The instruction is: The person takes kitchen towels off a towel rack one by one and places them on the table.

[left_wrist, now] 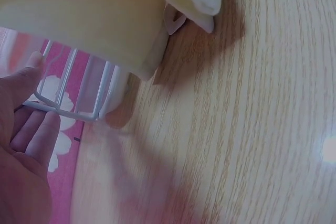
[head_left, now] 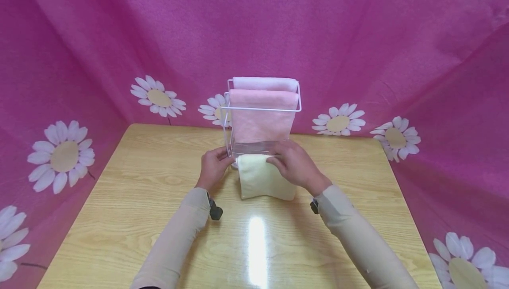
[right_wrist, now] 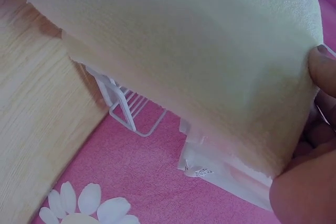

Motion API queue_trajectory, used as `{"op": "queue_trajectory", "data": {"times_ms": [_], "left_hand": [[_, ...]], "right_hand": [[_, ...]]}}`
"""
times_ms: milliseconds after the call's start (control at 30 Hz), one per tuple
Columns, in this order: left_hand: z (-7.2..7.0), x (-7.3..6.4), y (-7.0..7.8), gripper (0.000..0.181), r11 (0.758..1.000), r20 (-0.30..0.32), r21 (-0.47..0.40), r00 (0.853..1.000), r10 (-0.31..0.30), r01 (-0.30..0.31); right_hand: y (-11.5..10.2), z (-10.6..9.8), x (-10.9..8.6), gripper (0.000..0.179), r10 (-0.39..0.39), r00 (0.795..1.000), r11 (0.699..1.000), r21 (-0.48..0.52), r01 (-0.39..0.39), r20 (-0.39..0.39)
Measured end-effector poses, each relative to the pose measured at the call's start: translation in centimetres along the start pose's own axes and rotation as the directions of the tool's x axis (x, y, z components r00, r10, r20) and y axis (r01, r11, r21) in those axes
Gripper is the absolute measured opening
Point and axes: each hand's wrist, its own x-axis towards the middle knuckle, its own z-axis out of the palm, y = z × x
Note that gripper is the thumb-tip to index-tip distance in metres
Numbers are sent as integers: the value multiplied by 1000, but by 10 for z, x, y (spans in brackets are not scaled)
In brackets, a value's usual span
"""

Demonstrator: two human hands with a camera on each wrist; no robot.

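Observation:
A white wire towel rack [head_left: 260, 109] stands on the table with a pink towel [head_left: 262, 123] and a white towel [head_left: 264, 83] hanging over its upper bars. At the rack's lower front hangs a pale yellow towel [head_left: 264, 178]. My right hand [head_left: 296, 165] pinches this towel's top edge, thumb in front; its other fingers are partly hidden behind the cloth in the right wrist view [right_wrist: 310, 145]. On the left, my left hand [head_left: 214, 165] holds the rack's side wire [left_wrist: 68, 114] between thumb and fingers. The yellow towel's free end hangs just above the table.
The wooden table [head_left: 159, 222] reaches out on both sides of the rack and toward me. Behind and beside it hangs a magenta cloth [head_left: 254, 28] with white daisies, close to the rack's back. A bright light reflection lies on the table's front half.

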Motion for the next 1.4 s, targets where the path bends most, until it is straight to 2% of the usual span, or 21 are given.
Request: {"op": "queue_trajectory", "data": {"times_ms": [333,800,1233,1400], "left_hand": [[-1,0,0,36,1000,16,-13,999,28,-28],[-1,0,-1,38,999,27,-40,999,36,-35],[-2,0,-3,37,998,24,-40,998,58,-57],[-2,0,-2,38,999,28,-31,999,37,-36]], "right_hand": [[-4,2,-9,10,-9,1000,1000,-12,9,-2],[-13,6,-27,8,47,999,999,23,-48,23],[-28,14,-48,8,-3,1000,1000,25,4,-10],[-31,21,-59,8,-6,1000,1000,17,6,-10]]}}
